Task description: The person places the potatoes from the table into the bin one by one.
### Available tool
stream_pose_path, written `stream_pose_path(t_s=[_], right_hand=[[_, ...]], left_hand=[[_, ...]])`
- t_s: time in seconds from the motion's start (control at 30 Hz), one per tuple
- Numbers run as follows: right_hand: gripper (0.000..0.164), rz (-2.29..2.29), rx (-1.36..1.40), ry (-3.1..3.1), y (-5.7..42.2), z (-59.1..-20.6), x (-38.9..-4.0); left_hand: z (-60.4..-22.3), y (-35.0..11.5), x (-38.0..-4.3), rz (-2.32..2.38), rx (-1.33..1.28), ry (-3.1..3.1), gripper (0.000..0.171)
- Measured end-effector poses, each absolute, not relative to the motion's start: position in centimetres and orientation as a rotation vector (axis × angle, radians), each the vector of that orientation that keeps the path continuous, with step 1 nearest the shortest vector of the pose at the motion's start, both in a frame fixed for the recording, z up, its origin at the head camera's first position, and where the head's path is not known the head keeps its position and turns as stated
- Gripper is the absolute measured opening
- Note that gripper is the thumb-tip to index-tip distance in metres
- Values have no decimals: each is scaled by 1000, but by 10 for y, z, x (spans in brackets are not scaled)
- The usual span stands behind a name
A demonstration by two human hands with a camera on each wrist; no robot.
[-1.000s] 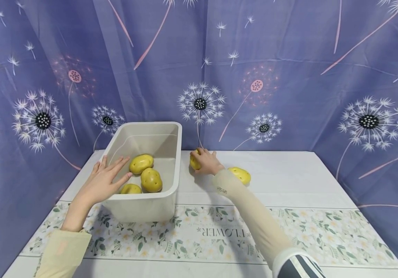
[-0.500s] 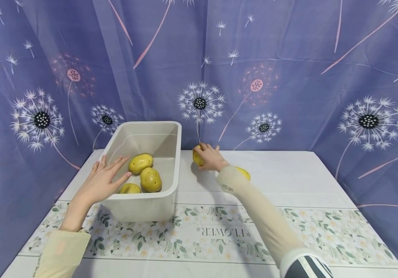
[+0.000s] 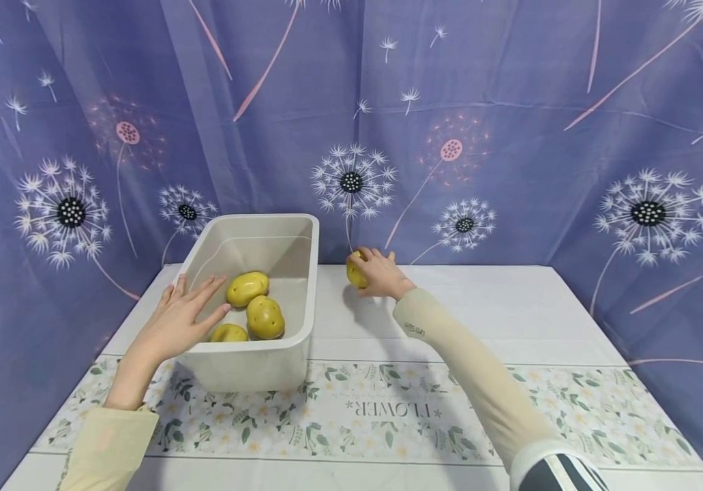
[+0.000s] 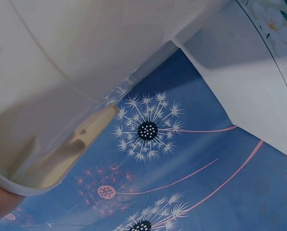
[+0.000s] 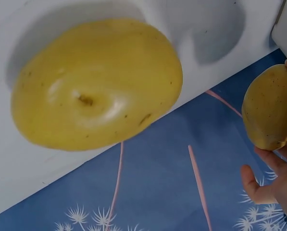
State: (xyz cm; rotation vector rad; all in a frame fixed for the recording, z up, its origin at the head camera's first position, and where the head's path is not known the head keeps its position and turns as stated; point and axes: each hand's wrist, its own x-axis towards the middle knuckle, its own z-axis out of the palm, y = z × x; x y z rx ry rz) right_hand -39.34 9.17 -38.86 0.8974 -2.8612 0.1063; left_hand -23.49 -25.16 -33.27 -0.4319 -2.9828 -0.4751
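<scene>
My right hand [image 3: 383, 275] grips a yellow potato [image 3: 356, 271] just beyond the grey bin's right side. In the right wrist view, fingers and thumb hold that potato [image 5: 270, 108] by its ends, and it appears raised off the table. A second potato [image 5: 97, 86] lies on the white table close to the right wrist camera; in the head view my sleeve covers it. My left hand [image 3: 176, 319] rests at the left near corner of the bin [image 3: 313, 286], fingers straight and spread. Inside the bin lie three potatoes, one of them being this potato [image 3: 266, 317].
A cloth [image 3: 480, 300] with a floral strip [image 3: 351, 429] covers the table. Blue-purple dandelion curtains [image 3: 511, 136] hang behind and at both sides, meeting the table's edges. The bin stands left of centre.
My right hand has lifted the gripped potato slightly, drawing it up and to the right. My forearm has shifted right, hiding the second potato in the head view. My left hand stays put.
</scene>
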Motion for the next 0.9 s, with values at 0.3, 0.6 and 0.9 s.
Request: stream_pose_path(t_s=[0.3,0.6,0.9], right_hand=[[67,95,915,-2814,99,-381,-389],[72,96,928,-2795,103,-374,-392],[71,53,945,-2766,105,-362,-390]], left_hand=[[-333,-252,-234,-479,-442,-2976,61],[-334,-252,-235,-477,-439,-2976,62],[-335,-253,-237,-463,-436,-2976,63]])
